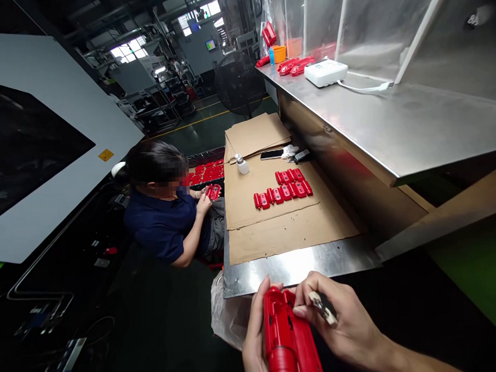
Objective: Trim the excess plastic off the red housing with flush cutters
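Note:
My left hand (253,342) is wrapped round a long red plastic housing (284,335) at the bottom of the view. The housing has a rounded barrel at its near end and a recessed channel with dark slots. My right hand (347,319) is closed on a small tool with a pale handle and a metal part (322,308); its exact kind does not show. Its fingertips rest at the right edge of the housing. Both hands are just off the near end of the table (295,267).
Several similar red parts (283,192) lie in rows on cardboard (274,231). Beyond them are a white bottle (243,165) and a phone (272,154). To the left sits a co-worker (167,222) handling a red part. A metal shelf (393,119) with a white device (326,72) overhangs the right.

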A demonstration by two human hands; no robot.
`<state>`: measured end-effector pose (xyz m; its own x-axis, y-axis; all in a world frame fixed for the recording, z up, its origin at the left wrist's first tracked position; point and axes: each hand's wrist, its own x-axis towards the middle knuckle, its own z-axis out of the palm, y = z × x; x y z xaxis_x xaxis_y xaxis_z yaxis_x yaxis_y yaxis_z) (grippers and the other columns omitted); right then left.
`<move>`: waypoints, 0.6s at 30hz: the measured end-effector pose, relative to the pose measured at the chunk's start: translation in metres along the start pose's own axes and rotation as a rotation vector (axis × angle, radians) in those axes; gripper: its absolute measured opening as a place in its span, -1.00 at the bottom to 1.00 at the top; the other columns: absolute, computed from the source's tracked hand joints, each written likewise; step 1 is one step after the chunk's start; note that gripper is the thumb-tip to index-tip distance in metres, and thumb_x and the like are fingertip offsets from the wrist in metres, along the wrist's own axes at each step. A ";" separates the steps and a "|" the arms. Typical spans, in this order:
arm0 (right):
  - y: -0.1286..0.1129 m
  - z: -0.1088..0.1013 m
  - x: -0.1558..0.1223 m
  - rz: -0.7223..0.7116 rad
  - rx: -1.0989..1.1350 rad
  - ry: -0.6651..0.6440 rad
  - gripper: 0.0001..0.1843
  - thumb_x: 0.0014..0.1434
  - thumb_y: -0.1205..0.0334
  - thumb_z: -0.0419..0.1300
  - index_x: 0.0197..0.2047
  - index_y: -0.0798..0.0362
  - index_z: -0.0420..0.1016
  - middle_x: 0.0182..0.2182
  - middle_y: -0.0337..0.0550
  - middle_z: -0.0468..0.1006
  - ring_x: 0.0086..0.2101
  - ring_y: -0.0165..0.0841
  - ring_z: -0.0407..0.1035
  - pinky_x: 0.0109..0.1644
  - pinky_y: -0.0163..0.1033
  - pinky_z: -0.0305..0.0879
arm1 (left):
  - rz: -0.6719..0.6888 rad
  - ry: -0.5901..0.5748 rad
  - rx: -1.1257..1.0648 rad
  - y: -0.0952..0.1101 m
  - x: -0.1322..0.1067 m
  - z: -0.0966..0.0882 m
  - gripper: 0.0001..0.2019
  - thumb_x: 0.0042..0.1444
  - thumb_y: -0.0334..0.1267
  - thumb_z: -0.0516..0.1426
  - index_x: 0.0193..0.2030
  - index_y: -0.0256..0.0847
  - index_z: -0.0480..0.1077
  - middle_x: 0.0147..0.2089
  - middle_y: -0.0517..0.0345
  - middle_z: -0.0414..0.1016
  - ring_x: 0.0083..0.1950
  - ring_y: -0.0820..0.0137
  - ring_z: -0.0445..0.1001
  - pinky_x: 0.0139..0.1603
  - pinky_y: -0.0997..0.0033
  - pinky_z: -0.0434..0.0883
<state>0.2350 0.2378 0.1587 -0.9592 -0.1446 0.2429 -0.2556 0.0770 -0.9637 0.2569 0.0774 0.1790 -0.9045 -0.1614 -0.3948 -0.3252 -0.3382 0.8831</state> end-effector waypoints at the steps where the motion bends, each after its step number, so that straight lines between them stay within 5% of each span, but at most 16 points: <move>1: 0.000 0.000 -0.001 -0.001 0.021 0.001 -0.82 0.34 0.23 0.15 -0.31 -0.02 0.23 -0.38 -0.24 0.46 -0.41 -0.41 0.37 -0.31 -0.32 0.34 | -0.008 0.012 -0.016 0.001 -0.002 0.001 -0.55 0.01 -0.04 0.41 0.07 0.01 0.61 0.11 0.03 0.61 0.23 -0.06 0.49 0.33 0.07 0.42; 10: 0.001 -0.001 -0.003 -0.004 0.046 -0.055 -0.86 0.28 0.32 0.15 -0.30 -0.02 0.25 -0.38 -0.24 0.45 -0.39 -0.39 0.35 -0.28 -0.29 0.33 | 0.064 -0.030 -0.107 0.009 -0.012 0.014 -0.77 0.23 -0.19 0.24 0.00 -0.01 0.65 0.06 0.02 0.59 0.18 -0.01 0.52 0.27 0.11 0.48; 18: -0.003 0.000 0.000 -0.006 0.040 -0.047 -0.87 0.18 0.35 0.18 -0.31 -0.01 0.27 -0.41 -0.25 0.42 -0.44 -0.41 0.31 -0.37 -0.32 0.26 | 0.118 -0.027 -0.107 0.009 -0.010 0.015 -0.77 0.22 -0.15 0.26 -0.04 -0.08 0.66 0.03 -0.03 0.59 0.14 -0.03 0.53 0.29 0.06 0.46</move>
<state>0.2353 0.2378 0.1615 -0.9506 -0.1911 0.2445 -0.2557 0.0363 -0.9661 0.2594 0.0901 0.1946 -0.9421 -0.1819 -0.2816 -0.1858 -0.4157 0.8903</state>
